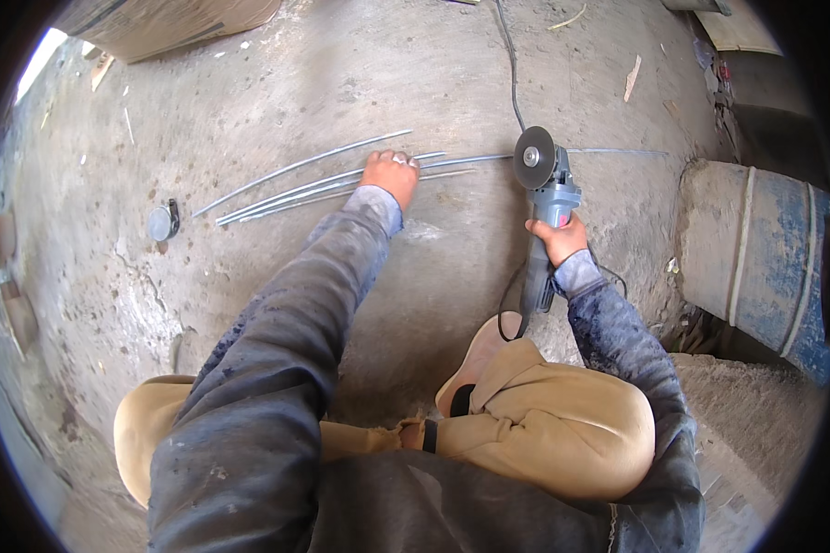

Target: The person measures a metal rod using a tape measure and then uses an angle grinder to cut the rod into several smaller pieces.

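Several thin grey metal rods [286, 198] lie on the concrete floor, running from the left toward the middle. My left hand [392, 177] is closed over them near their right ends, its fingertips partly hidden. One longer rod [609, 150] stretches out to the right, behind the cutting disc. In my right hand [560, 241] is a blue-grey angle grinder [555, 195], gripped around its body. Its dark round disc [534, 158] faces up at the far end, over or beside the long rod; I cannot tell whether they touch.
A tape measure [163, 221] lies left of the rods. The grinder's black cord [510, 55] trails across the floor to the far side. On the right, a worn blue-and-white barrel [756, 253] lies beside rubble. A cardboard box [171, 28] stands at the far left. My shoe [478, 355] is close below the grinder.
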{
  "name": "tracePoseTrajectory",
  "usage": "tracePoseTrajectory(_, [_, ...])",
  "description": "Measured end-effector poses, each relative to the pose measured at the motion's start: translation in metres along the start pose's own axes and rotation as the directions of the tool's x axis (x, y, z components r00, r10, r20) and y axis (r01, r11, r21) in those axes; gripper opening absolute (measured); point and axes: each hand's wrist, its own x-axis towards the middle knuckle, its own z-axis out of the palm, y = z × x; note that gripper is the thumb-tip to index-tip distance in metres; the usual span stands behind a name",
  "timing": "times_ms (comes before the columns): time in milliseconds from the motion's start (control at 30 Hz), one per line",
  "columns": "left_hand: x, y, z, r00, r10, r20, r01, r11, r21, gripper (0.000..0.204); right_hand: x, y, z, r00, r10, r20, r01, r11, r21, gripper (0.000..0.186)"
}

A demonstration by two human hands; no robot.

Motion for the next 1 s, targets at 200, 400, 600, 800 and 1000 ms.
tracePoseTrajectory(200, [0.002, 0.004, 0.008, 1.000, 0.003, -0.003, -0.003, 0.998, 0.063, 0.026, -0.007, 0.007, -0.022, 0.999, 0.028, -0.035, -0.025, 0.997, 0.073, 0.045])
tracePoseTrajectory(400, [0.003, 0.010, 0.004, 0.983, -0.100, -0.156, 0.104, 0.994, 0.014, 0.024, -0.012, 0.014, -0.038, 0.997, 0.001, -0.071, 0.004, 0.997, 0.072, 0.043])
tracePoseTrajectory(600, [0.004, 0.024, -0.037, 1.000, -0.001, 0.020, 0.004, 0.990, -0.140, 0.020, -0.021, 0.015, -0.048, 0.999, -0.011, -0.041, 0.016, 0.994, 0.108, 0.043])
tracePoseTrajectory(800, [0.021, 0.074, -0.059, 0.989, 0.113, -0.094, -0.134, 0.957, -0.259, 0.019, -0.025, 0.004, -0.062, 0.995, -0.097, -0.031, 0.097, 0.995, -0.011, 0.048])
tracePoseTrajectory(1000, [0.027, 0.095, -0.067, 1.000, 0.004, -0.012, -0.008, 0.915, -0.404, 0.021, -0.030, -0.004, -0.077, 0.990, -0.140, -0.032, 0.132, 0.975, -0.180, 0.051])
